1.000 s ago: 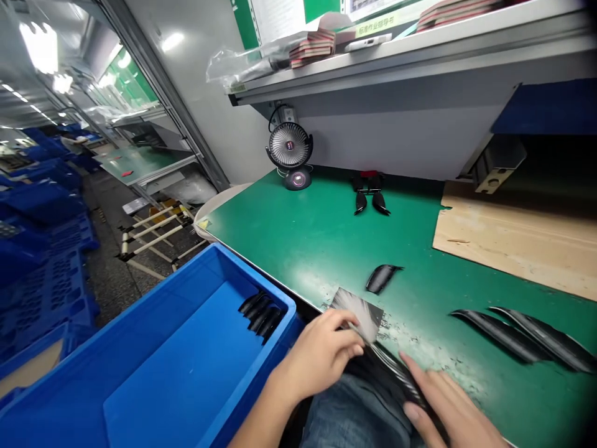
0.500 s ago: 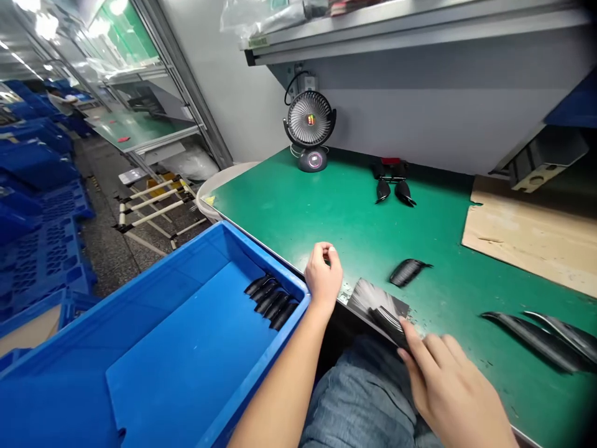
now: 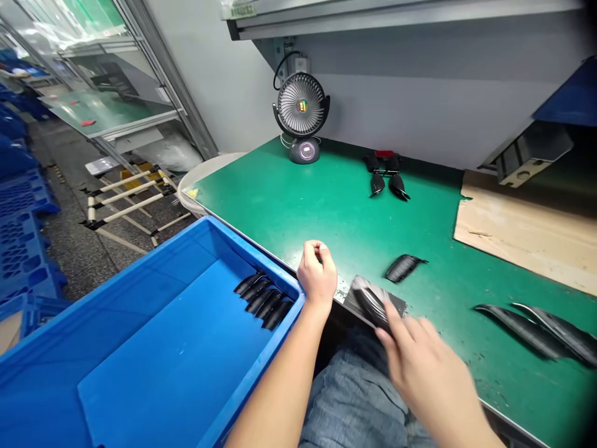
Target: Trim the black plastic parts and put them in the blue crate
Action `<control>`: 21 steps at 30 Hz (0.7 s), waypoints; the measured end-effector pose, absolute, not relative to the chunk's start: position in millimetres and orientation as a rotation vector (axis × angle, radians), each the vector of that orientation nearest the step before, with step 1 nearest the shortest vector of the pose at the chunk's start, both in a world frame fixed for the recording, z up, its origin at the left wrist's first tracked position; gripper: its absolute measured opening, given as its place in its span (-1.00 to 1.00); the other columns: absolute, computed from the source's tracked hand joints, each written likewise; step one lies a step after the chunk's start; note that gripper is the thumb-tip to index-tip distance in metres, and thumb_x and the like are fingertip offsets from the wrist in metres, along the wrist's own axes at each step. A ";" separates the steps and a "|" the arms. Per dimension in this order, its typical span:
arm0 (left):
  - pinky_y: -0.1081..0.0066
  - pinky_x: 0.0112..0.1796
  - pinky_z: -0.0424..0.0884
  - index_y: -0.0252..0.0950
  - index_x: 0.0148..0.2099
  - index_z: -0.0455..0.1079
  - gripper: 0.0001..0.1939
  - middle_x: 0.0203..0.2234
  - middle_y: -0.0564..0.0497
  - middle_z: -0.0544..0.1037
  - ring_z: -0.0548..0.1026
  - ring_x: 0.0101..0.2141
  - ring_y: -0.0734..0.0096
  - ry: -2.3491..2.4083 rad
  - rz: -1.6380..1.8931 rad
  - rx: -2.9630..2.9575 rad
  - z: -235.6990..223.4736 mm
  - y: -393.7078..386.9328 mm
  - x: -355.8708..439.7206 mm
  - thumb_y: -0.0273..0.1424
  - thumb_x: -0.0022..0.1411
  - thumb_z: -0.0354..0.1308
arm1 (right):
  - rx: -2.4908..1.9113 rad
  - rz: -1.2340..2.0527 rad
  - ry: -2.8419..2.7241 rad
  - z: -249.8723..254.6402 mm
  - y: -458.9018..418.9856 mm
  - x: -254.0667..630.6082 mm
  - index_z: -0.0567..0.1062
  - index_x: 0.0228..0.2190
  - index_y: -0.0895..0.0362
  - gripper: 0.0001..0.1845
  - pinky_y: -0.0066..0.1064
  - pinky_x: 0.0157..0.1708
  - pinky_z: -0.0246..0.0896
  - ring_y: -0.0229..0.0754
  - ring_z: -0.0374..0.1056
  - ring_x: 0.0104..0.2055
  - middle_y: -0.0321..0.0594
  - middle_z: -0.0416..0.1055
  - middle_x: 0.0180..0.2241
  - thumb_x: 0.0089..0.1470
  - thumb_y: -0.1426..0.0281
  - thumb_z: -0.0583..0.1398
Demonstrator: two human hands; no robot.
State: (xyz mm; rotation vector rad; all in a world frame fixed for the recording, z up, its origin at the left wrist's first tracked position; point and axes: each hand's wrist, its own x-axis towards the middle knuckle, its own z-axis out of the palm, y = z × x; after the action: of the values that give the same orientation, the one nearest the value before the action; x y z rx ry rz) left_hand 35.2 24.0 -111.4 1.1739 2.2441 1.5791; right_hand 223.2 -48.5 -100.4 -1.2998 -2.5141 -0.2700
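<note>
My left hand hovers over the green table's front edge, beside the blue bin; its fingers are curled in a pinch and I cannot make out what is in them. My right hand, blurred, grips a black ribbed curved part that lies across a glossy dark sheet at the table edge. Several like black parts lie in a row inside the bin. A short black part rests on the table just beyond.
Two long black curved strips lie at the right. A small desk fan stands at the back, with two black pieces near it. Cardboard covers the right rear. A shelf overhangs the table. Blue crates fill the floor to the left.
My left hand has left the sheet and moved left toward the bin, closing into a pinch. My right hand slid up and left along the black part. The view tilted down.
</note>
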 end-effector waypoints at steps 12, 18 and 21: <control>0.43 -0.36 0.20 -0.21 -0.24 0.31 -0.86 -0.48 0.07 0.50 0.46 -0.41 0.36 2.310 1.480 1.218 -109.7 22.5 37.2 -0.35 0.32 -0.07 | -1.468 -0.257 -2.482 -105.0 -53.6 224.6 0.25 0.14 0.28 -0.48 -0.28 -0.39 0.06 -0.04 0.20 -0.35 -0.17 0.33 -0.48 0.28 0.22 -0.02; 0.44 -0.38 0.20 -0.20 -0.25 0.31 -0.85 -0.47 0.08 0.51 0.47 -0.41 0.37 2.335 1.448 1.230 -110.3 21.6 38.0 -0.35 0.32 -0.07 | -1.440 -0.214 -2.484 -105.9 -53.1 231.1 0.20 0.17 0.26 -0.44 -0.28 -0.39 0.06 -0.05 0.22 -0.32 -0.18 0.37 -0.45 0.28 0.19 -0.02; 0.45 -0.37 0.19 -0.20 -0.24 0.30 -0.85 -0.47 0.08 0.51 0.47 -0.41 0.37 2.352 1.436 1.223 -111.2 22.0 38.3 -0.34 0.33 -0.08 | -1.496 -0.191 -2.477 -103.7 -49.8 231.4 0.24 0.15 0.22 -0.50 -0.30 -0.44 0.03 -0.04 0.24 -0.30 -0.18 0.37 -0.47 0.28 0.24 -0.02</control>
State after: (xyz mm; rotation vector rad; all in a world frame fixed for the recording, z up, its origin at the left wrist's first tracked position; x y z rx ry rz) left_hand 38.3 22.0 -111.2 1.2231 2.3518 1.4356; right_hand 231.4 -49.8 -103.7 -1.4964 -2.4775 -0.1909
